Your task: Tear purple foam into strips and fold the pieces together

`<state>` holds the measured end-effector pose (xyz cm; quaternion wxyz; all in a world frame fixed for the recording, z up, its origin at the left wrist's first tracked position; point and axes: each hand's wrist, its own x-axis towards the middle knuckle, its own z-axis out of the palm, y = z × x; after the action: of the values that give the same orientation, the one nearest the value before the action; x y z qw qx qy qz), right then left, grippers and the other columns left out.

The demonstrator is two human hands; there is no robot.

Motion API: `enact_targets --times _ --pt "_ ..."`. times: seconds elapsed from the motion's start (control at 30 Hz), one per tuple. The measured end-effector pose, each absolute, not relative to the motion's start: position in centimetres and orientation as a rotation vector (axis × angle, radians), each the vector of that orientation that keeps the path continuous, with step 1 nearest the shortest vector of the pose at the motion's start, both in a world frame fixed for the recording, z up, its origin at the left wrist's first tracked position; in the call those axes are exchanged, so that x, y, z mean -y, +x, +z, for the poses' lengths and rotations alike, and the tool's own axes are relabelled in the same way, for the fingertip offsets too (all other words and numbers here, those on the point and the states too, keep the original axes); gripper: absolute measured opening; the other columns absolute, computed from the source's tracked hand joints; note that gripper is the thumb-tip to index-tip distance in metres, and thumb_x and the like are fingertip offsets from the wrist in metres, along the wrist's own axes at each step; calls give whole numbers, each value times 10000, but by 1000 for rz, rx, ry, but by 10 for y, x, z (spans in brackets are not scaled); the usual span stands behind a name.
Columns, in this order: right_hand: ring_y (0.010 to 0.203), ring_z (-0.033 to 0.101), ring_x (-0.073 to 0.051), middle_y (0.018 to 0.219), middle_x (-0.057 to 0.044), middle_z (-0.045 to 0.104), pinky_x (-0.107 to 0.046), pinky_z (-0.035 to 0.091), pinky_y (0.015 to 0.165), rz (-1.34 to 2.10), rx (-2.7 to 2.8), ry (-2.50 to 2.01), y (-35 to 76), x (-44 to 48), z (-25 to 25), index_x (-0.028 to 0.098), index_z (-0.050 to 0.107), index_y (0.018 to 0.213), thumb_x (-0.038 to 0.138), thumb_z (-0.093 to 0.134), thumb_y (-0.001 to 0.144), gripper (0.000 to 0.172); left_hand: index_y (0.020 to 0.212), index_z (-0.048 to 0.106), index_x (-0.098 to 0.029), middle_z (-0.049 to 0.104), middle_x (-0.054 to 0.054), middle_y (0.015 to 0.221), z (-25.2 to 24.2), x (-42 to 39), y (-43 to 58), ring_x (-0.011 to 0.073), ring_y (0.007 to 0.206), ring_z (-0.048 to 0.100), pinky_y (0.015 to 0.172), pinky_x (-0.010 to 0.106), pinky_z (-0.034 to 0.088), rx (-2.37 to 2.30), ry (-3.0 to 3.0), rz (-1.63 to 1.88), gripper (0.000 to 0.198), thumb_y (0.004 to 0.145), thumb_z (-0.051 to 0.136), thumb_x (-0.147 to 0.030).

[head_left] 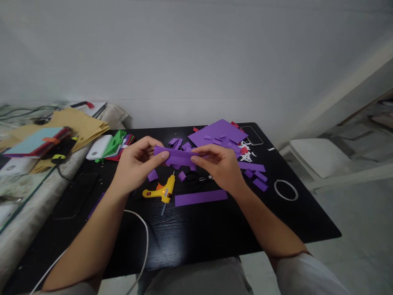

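The left hand [135, 161] and right hand [221, 164] pinched a purple paper strip [178, 157] between thumbs and fingers, while below them lay a yellow hot-glue gun [166, 190], whose nozzle [173, 173] could probably smear the strip if the fingers dipped.

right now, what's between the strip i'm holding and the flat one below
The head view shows a metal-tipped tool and small purple pieces between the held strip and flat strip.

Tabletop front: the near stretch [196, 235] is offering passage, a white cable [147, 237] curving across its left.
Centre: a yellow glue gun [166, 189] and flat purple strip [201, 198] are obstructing low movement.
Right: a pale ring [287, 199] is interrupting the tabletop's open side.
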<state>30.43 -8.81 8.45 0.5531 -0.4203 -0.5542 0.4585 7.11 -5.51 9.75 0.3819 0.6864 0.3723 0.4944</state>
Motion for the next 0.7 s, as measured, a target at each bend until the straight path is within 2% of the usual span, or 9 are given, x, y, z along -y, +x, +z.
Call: enact_targets --times 0.13,0.3,0.47,0.7 --pt "893 791 -202 915 -29 815 -392 683 901 1053 1259 -974 304 90 83 236 826 984 316 907 779 234 969 775 -217 750 -6 770 97 56 66 112 645 665 592 220 517 -1015 1855 1239 189 856 849 -349" --pt "874 789 -197 884 -23 807 -394 693 899 1021 1215 -975 304 90 82 238 820 960 322 927 755 246 899 775 -230 723 -24 693 95 55 62 100 577 631 545 221 478 -1087 1898 1223 151 840 863 -338" --pt "885 797 -212 901 -28 813 -425 698 917 1016 1214 -979 303 89 80 241 828 963 364 934 746 271 872 774 -230 727 -22 680 95 53 62 102 556 622 513 222 466 -1110 1897 1236 194 806 887 -373" --pt "879 806 -208 906 -15 825 -410 700 907 991 1211 -968 304 90 80 257 840 951 328 929 760 221 858 775 -219 732 -21 665 97 54 64 91 528 600 486 210 459 -1090 1871 1242 199 799 895 -366"
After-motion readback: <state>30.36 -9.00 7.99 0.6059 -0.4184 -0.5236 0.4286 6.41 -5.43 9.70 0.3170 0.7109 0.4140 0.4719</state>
